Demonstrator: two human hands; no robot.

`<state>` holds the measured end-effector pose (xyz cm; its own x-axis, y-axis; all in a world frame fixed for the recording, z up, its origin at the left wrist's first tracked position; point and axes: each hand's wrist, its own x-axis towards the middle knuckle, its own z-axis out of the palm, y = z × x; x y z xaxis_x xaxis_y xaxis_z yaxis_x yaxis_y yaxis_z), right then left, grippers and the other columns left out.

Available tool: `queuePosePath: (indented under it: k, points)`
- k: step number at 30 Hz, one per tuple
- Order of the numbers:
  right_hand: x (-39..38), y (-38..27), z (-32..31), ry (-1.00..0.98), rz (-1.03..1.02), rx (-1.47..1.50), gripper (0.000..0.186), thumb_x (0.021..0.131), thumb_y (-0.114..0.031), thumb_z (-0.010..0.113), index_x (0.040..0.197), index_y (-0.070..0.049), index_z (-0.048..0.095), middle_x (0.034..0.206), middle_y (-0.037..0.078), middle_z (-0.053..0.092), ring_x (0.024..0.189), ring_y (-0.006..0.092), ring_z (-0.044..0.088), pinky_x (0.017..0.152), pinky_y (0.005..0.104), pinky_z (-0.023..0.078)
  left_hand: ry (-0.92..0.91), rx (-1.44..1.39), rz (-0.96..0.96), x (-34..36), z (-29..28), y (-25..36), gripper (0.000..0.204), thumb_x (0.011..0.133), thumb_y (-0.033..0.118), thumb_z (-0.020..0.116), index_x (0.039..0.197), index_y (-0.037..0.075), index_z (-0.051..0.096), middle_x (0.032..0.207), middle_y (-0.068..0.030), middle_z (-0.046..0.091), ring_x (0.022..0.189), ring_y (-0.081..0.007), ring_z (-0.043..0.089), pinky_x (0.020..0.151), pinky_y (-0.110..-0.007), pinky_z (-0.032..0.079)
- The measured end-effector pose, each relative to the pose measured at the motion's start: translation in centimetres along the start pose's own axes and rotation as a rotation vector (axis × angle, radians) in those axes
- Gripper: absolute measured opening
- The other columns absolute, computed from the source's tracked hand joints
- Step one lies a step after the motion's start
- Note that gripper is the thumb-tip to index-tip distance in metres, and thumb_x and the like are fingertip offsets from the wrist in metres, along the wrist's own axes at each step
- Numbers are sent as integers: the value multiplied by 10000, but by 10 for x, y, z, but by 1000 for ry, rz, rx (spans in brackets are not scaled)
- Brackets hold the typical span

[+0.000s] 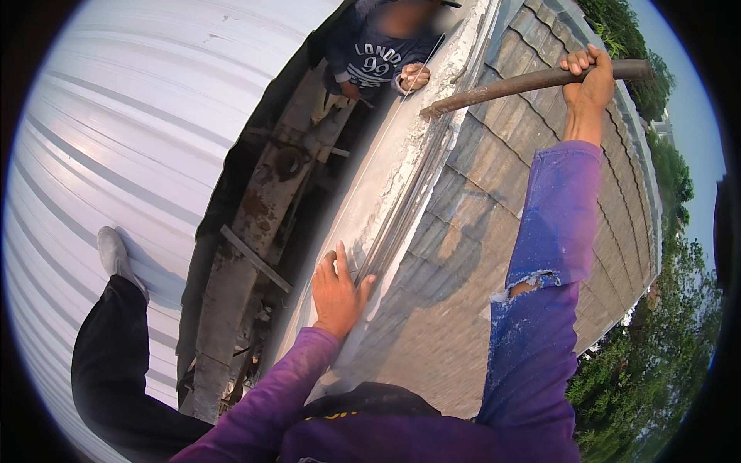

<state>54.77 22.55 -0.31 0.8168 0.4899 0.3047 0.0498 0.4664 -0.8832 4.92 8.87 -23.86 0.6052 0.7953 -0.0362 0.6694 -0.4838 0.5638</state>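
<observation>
My right hand [590, 83] is wrapped round a brown pole [513, 92] near its outer end, above the tiled roof. The pole's other end meets the rough pale top of the wall [421, 127]. My left hand [336, 295] rests on the wall ledge with its fingers spread. Beside that hand, several thin dark rods [415, 179] run along the wall. A ripped purple-blue sleeve [559, 208] covers my right arm.
Left lies a white corrugated metal roof [147, 100], with my foot [113, 251] on it. A dark gap with a rusty beam [270, 174] separates it from the wall. A person [378, 54] is in the gap's far end. Grey tiles [494, 185] slope off right toward trees [656, 370].
</observation>
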Motion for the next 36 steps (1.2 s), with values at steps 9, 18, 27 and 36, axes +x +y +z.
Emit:
queuePosePath:
  k: [9, 18, 27, 36]
  points:
    - [-25, -4, 17, 6, -6, 61, 195, 879, -55, 689, 790, -58, 516, 654, 60, 485, 541, 198, 490, 585, 407, 456, -126, 45, -141, 2, 34, -16, 859, 974, 551, 669, 1482, -104, 445, 1307, -283, 575, 1196, -416, 565, 1042, -514, 459]
    - [-41, -5, 21, 3, -52, 91, 202, 862, -44, 681, 757, -74, 510, 637, 58, 473, 529, 196, 487, 584, 404, 453, -131, -166, -219, 14, 30, -15, 531, 1029, 382, 595, 1390, 0, 516, 1275, -233, 581, 1222, -419, 562, 1005, -535, 489]
    - [-43, -6, 19, 15, -55, -15, 203, 884, -114, 657, 764, -111, 494, 624, 29, 453, 518, 174, 463, 587, 385, 423, -202, -285, -312, 17, 21, -16, 522, 1002, 353, 622, 1416, 47, 534, 1269, -206, 578, 1220, -408, 576, 1001, -526, 492]
    - [4, 0, 45, 76, 119, -84, 242, 899, -78, 654, 764, -111, 456, 619, 25, 435, 503, 177, 451, 576, 386, 425, -197, -302, -333, 22, 18, -17, 542, 977, 375, 649, 1409, 61, 555, 1269, -198, 584, 1231, -405, 573, 1002, -513, 497]
